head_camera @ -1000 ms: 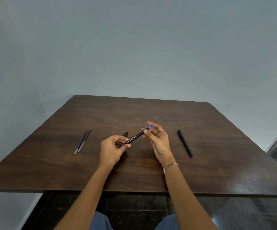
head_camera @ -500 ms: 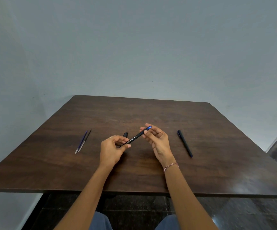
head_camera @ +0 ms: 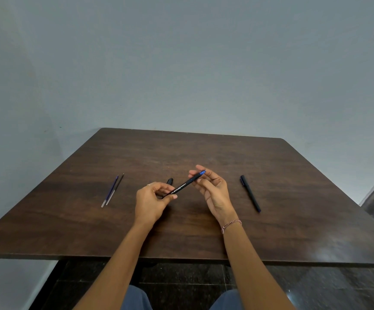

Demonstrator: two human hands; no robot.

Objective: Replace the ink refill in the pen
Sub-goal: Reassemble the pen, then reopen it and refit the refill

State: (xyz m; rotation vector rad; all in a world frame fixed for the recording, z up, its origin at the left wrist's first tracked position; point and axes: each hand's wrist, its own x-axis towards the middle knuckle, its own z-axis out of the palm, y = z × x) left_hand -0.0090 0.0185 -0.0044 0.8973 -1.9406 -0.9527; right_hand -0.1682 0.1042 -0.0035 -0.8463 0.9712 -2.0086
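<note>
Over table (head_camera: 293,175), pen (head_camera: 185,185) diagonal, blue tip far-right, left hand (head_camera: 150,202), right hand (head_camera: 215,193) fingers pinching it

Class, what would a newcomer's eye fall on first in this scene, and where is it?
A black pen with a blue tip, held slanted over the middle of the table: the left hand grips its lower end, the right hand holds the tip end. Two refills lie together on the left, a second pen on the right.

Two pens (head_camera: 186,184) (head_camera: 250,193), two refills (head_camera: 111,190) (head_camera: 117,188), one cap (head_camera: 170,181).
</note>
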